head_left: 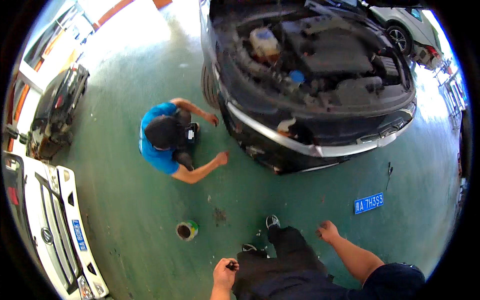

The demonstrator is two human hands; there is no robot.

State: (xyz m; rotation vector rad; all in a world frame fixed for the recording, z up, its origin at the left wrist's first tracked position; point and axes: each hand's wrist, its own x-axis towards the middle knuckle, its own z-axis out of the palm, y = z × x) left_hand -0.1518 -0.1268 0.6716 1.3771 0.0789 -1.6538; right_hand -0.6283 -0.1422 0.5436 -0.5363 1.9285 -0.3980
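- Head view: left hand [223, 274], near, fingers closed around a small dark piece [231, 266], left of the wearer's legs [287, 255].
- Right hand [328, 232], near right, half-curled; cannot tell whether anything is held.
- Dark car [320, 122], far, engine bay exposed.

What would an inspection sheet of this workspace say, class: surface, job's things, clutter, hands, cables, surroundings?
Surface: green floor, with dark marks right of the can.
Job's things: black car, engine bay exposed; small dark piece, kind unclear.
Clutter: the can, blue plate and thin tool on the floor.
Hands: left hand holds the dark piece; right hand has curled fingers, grip unclear.
Cables: nothing seen.
Surroundings: co-worker in blue, low beside the car; white vehicle at far left.
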